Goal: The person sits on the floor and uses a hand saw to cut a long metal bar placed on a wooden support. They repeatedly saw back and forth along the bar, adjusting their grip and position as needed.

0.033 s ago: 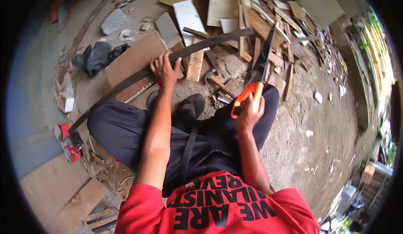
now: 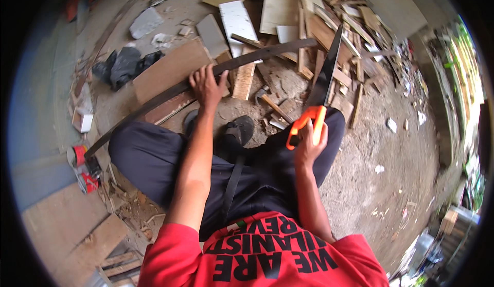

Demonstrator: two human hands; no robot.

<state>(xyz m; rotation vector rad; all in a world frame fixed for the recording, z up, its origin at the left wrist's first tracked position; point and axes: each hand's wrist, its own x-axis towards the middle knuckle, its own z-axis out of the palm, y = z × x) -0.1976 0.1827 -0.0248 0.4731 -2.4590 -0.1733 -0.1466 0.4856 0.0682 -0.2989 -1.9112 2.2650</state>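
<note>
1. Rough, gritty floor [image 2: 360,184] spreads rightward, lightly littered, toward a low wall [image 2: 436,96].
2. From the left, beside a red container [image 2: 78,154], the long, dark strip [image 2: 252,57] runs diagonally beneath the left hand [image 2: 207,87]; its fingers lie across, but I cannot tell whether they clasp.
3. Rightward, the right hand [image 2: 311,143] wraps the saw [image 2: 328,73] by its orange handle, the smooth, tapering blade pointing away.

Long strip [image 2: 257,55] is running near left to far centre, left hand [image 2: 207,85] lying across it. Right hand [image 2: 312,142] is holding saw [image 2: 328,73] right of strip, tip pointing far. Panel [image 2: 171,71] is lying beyond strip, bag [image 2: 123,67] left of panel. Hammer [image 2: 276,108] is lying left of saw; wood scraps [image 2: 325,30] are spreading far right.
</note>
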